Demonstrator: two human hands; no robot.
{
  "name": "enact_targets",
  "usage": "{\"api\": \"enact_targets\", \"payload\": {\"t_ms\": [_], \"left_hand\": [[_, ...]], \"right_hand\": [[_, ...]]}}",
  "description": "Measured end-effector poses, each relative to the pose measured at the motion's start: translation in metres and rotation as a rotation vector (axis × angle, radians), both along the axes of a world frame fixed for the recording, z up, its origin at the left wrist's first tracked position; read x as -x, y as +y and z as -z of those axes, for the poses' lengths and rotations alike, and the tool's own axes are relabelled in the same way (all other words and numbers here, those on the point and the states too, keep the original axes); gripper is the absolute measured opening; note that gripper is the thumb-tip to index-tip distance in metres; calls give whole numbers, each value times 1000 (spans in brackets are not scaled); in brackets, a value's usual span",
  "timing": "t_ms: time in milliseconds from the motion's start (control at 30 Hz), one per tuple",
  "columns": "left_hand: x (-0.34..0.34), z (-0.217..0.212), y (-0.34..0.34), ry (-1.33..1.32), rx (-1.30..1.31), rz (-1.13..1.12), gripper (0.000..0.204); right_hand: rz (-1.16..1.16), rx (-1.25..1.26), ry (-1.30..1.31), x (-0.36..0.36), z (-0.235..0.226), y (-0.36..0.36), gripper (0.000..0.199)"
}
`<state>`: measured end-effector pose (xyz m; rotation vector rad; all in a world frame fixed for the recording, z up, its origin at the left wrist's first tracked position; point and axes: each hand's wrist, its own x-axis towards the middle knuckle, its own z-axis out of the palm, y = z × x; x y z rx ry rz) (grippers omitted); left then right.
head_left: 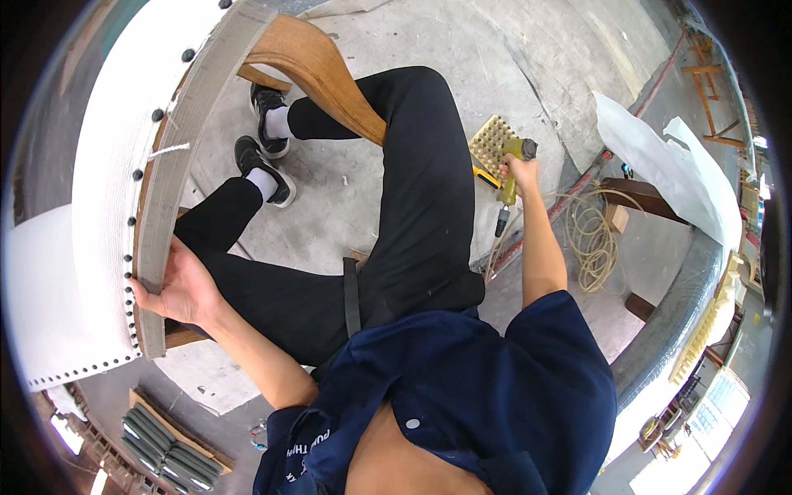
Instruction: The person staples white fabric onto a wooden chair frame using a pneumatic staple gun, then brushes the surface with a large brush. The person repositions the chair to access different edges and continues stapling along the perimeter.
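Observation:
A white upholstered chair part leans at my left, lined with dark round nail heads along its edge and a grey fabric band beside them. My left hand grips this edge, thumb over the nail-head side, the other fingers partly hidden. A curved wooden arm reaches from the chair across to my knee. At the right, my right hand is closed round a yellow-green air tool with a dark head and a dark hose fitting. Under it lie a block covered with rows of brownish studs and a yellow utility knife.
A coiled pale air hose lies on the floor right of my right forearm. Beyond it stand a plastic-wrapped furniture piece and a white sheet. Dark padded pieces lie at the lower left. My legs stretch between the two hands.

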<state>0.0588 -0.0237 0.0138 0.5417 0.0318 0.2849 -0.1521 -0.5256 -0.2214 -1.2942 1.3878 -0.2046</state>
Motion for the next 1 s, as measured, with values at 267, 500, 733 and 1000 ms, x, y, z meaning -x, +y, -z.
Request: {"api": "enact_targets", "payload": {"t_ms": [267, 500, 733, 1000], "left_hand": [[3, 7, -19, 46, 51, 134, 58], [10, 18, -28, 70, 148, 161, 57], [3, -14, -53, 107, 100, 122, 46], [9, 19, -31, 12, 9, 124, 36]], "right_hand": [[-62, 38, 1, -27, 19, -9, 10], [-106, 166, 15, -25, 25, -34, 14], [-113, 269, -181, -22, -70, 26, 27], [-658, 562, -398, -59, -271, 185, 55]]}}
